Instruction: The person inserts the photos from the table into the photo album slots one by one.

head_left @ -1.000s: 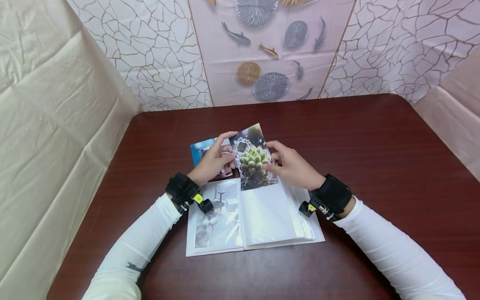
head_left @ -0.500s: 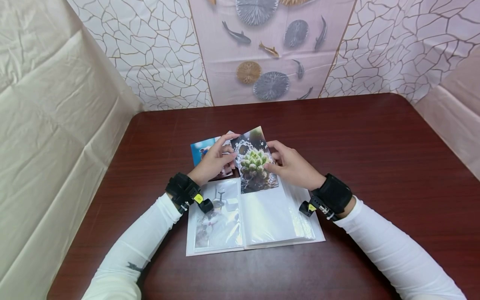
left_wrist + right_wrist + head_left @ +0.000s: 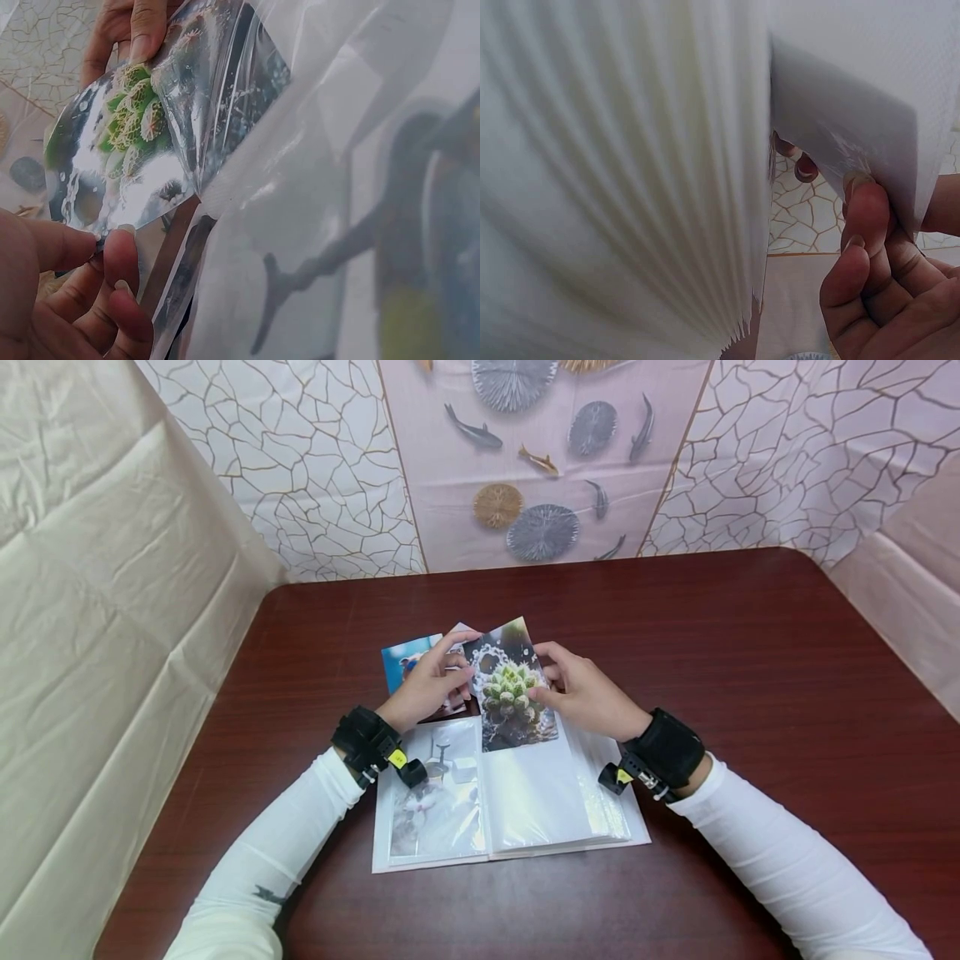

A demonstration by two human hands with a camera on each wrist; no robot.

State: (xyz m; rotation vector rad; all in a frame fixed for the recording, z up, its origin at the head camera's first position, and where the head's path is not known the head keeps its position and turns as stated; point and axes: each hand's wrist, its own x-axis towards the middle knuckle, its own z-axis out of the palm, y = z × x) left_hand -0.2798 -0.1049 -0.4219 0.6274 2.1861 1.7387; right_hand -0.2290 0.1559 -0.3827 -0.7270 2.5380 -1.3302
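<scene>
From my feeds, much is covered: the other photos (image 3: 400,662), toward the album's 11 o'clock, sit partly behind the left hand (image 3: 426,687), the left-page picture (image 3: 435,814) is washed pale under its sleeve, and blurred pages (image 3: 622,172) fill most of the right wrist view. The right hand's (image 3: 588,696) fingertips vanish behind the succulent photo (image 3: 510,689), which stands at the open album's (image 3: 536,802) 12 o'clock, tilted slightly, clear film (image 3: 217,97) over its lower part in the left wrist view. I see the left hand pinching its edge near 10 o'clock, other fingers curled, while the right grips it at 3 o'clock, thumb across the front. The forearms come in from 8 and 4 o'clock, both hands turned inward, black wrist cameras (image 3: 367,747) strapped on.
</scene>
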